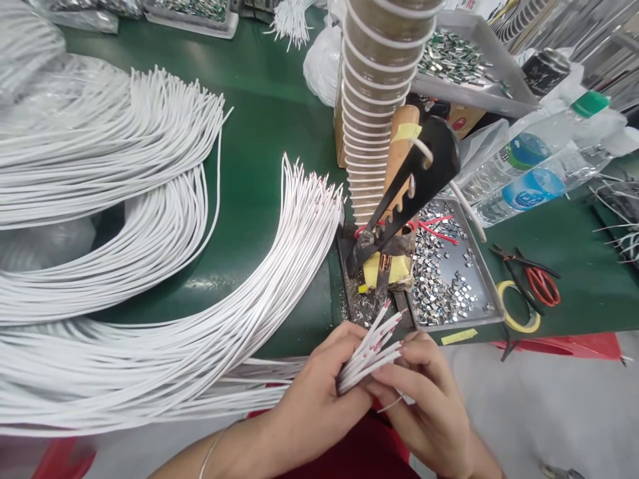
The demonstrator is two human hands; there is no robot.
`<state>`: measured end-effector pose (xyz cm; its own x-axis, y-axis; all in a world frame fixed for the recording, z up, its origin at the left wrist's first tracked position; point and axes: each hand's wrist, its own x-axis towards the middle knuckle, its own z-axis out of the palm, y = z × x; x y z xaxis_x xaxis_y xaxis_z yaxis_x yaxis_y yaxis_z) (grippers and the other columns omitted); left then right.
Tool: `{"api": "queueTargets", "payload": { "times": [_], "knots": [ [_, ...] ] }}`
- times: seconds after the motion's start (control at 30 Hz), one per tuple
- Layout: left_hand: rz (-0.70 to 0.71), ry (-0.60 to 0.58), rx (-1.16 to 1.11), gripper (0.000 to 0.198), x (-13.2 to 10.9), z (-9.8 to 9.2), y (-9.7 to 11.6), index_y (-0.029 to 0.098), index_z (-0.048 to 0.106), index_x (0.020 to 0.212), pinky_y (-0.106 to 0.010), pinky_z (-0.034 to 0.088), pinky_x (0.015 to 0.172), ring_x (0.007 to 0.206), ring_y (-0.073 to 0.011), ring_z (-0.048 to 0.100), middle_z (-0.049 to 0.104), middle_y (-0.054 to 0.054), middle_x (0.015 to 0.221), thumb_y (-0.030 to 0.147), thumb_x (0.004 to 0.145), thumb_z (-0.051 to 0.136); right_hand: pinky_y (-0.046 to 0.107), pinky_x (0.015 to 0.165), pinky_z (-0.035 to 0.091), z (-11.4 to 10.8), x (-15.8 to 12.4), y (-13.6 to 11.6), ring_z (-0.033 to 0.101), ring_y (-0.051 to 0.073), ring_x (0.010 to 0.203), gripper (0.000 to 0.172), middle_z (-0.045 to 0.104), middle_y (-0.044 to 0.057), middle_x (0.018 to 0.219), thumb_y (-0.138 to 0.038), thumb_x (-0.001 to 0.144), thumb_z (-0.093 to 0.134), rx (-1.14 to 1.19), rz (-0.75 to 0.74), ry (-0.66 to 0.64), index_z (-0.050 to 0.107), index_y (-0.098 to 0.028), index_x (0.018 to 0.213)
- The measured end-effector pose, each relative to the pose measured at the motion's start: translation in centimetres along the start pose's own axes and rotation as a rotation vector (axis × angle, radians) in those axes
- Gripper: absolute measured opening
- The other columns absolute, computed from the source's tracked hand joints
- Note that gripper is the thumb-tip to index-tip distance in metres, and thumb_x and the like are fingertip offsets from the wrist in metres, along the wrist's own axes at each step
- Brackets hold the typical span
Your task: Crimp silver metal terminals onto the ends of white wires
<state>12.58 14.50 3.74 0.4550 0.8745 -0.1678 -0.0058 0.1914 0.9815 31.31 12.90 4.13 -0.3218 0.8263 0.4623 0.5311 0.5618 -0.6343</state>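
My left hand (324, 379) is closed around a small bundle of white cables (367, 352) whose cut ends show red and white wire tips. At the bundle's right side, my right hand (429, 392) has its fingers pinched at the cable ends; whether a single cable sits in the pinch is hard to see. Just beyond both hands stands a soldering fixture (384, 259) with a black notched bracket and yellow tape. A thick bunch of white cables (299, 233) lies on the green table to the left, its red-tipped ends pointing away from me.
A metal tray (482, 293) of small shiny metal pieces sits right of the fixture. Beyond it are plastic bottles (529, 159), pliers (519, 266) and a yellow tape roll (516, 309). A ribbed hose (374, 86) rises behind the fixture. More cable bundles (150, 146) cover the left.
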Motion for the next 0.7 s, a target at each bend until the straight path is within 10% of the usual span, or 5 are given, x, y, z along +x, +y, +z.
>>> {"api": "queueTargets", "payload": {
  "times": [0.33, 0.7],
  "knots": [
    [0.064, -0.098, -0.025, 0.021, -0.2, -1.0, 0.2, 0.020, 0.071, 0.110, -0.030, 0.051, 0.106, 0.115, -0.0220, 0.064, 0.065, -0.006, 0.117, 0.007, 0.098, 0.058, 0.036, 0.078, 0.059, 0.0, -1.3, 0.6, 0.063, 0.021, 0.086, 0.033, 0.064, 0.004, 0.098, -0.015, 0.098, 0.069, 0.067, 0.148, 0.219, 0.063, -0.025, 0.128],
    [-0.028, -0.117, 0.027, 0.016, -0.7, -0.9, -0.6, 0.019, 0.070, 0.102, -0.028, 0.051, 0.086, 0.091, -0.0191, 0.060, 0.062, -0.002, 0.098, 0.021, 0.107, 0.055, 0.028, 0.069, 0.053, -2.3, -0.1, 1.2, 0.063, 0.016, 0.080, 0.007, 0.066, 0.000, 0.088, -0.020, 0.101, 0.070, 0.199, 0.174, -0.155, 0.071, -0.026, 0.102]
  ]
}}
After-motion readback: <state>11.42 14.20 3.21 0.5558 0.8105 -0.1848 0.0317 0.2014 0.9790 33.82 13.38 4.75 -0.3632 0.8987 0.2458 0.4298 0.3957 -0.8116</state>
